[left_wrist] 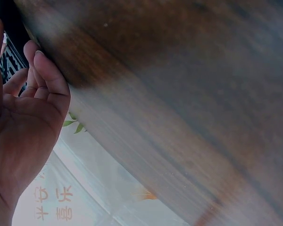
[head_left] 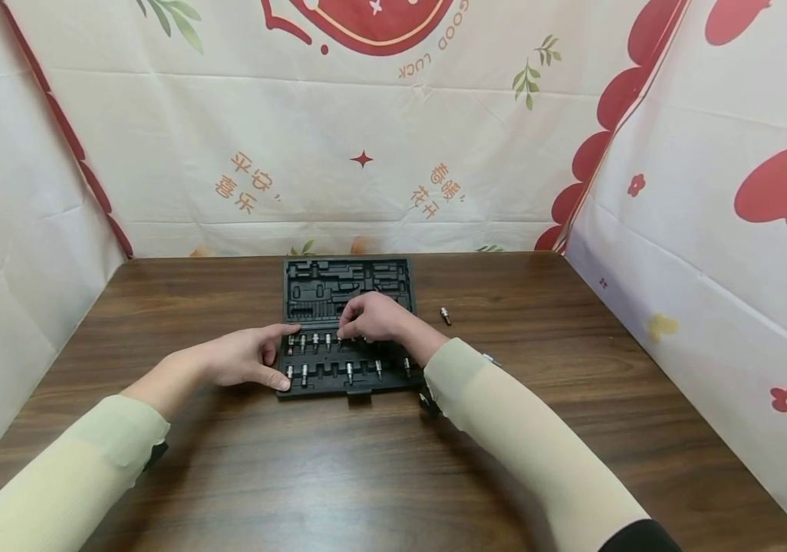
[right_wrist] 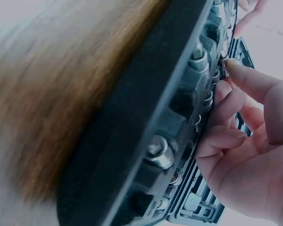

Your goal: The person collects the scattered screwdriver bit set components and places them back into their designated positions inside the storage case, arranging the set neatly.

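Note:
A black plastic socket-bit case lies unfolded on the table, its lid laid back. Short silver bits stand in two rows of slots in the near half. My left hand rests against the case's left side, thumb at the near corner and index finger by the hinge; the other fingers bend loosely. Over the far row, my right hand pinches a small silver socket bit between thumb and fingertips at its slot. The hand and forearm hide part of that row.
One loose silver bit lies on the wooden table right of the case. Another silver piece shows beside the right sleeve, partly hidden. Printed cloth hangs behind the table and at both sides.

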`<state>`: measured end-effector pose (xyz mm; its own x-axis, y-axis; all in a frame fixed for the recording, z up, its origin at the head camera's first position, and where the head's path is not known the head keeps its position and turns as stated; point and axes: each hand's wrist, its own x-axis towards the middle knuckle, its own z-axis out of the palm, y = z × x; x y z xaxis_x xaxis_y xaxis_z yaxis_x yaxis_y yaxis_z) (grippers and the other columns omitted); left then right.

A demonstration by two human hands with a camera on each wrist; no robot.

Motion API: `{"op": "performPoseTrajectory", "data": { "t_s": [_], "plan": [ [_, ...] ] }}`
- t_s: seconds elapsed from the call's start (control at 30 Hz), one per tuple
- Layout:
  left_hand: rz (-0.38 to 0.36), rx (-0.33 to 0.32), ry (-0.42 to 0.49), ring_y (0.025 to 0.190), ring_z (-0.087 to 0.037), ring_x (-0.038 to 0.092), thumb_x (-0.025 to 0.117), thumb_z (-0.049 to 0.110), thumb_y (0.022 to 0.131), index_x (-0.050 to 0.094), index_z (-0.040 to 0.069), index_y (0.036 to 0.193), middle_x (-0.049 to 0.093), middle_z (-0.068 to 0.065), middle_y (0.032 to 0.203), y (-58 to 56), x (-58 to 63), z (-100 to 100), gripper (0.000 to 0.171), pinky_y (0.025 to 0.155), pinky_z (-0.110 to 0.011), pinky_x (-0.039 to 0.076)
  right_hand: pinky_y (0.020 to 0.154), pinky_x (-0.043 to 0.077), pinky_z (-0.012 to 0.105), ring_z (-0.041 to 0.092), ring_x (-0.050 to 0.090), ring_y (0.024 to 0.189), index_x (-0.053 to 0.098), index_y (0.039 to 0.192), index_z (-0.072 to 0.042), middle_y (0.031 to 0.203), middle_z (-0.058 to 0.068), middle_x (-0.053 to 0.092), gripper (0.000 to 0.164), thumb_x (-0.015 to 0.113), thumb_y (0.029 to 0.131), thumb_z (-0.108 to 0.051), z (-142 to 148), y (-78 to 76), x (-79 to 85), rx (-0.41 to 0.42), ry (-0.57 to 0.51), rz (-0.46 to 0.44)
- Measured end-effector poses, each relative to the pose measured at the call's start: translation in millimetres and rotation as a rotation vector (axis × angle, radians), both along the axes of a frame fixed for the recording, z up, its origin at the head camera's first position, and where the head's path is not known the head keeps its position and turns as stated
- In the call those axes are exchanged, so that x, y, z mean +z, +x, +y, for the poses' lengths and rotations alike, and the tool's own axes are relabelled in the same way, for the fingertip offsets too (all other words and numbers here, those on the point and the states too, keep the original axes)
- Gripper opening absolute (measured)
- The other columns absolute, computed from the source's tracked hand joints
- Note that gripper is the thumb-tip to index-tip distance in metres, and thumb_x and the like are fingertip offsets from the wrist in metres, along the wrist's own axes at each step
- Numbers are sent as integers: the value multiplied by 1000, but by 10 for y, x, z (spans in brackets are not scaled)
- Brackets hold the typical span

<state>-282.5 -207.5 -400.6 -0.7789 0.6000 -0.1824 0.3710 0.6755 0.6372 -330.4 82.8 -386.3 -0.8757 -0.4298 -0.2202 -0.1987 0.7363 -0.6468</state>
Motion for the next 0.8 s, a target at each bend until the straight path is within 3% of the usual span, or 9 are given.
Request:
{"op": "performPoseTrajectory", "data": {
  "t_s": [0.17,0.37,0.6,0.7,0.8],
  "plan": [
    [-3,5,-8,80,-17,55,92,40,91,35,7,171,60,-4,92,-5,-16,4,104,73,-31,45,69,50,33,15,57,68,80,95,-16,99,2,72,10,78,104,-20,-60,20,59,-21,21,-6],
    [-3,4,-18,82,-18,55,92,41,90,35,7,171,61,-4,92,-19,-26,13,105,75,-32,45,73,51,34,15,60,69,82,92,-15,98,0,75,15,76,105,-20,-187,-49,154,-56,133,-65],
    [2,9,-35,83,-18,55,92,41,91,34,6,171,61,-4,94,1,6,9,105,77,-33,45,75,48,33,15,61,66,75,88,-13,68,-4,65,28,70,110,-31,-360,-134,269,-47,389,-140],
    [-7,7,-35,83,-18,55,92,42,91,34,7,171,62,-5,95,12,25,19,105,77,-33,45,73,49,32,14,57,58,73,110,-7,61,-4,58,30,72,108,-37,-395,-171,288,-87,462,-179],
    [-16,3,-33,84,-18,55,92,41,91,32,7,172,62,-6,96,24,49,25,106,77,-34,45,72,51,32,11,52,52,61,148,-5,61,-4,54,58,75,105,-41,-402,-223,294,-158,464,-238]
  ]
}}
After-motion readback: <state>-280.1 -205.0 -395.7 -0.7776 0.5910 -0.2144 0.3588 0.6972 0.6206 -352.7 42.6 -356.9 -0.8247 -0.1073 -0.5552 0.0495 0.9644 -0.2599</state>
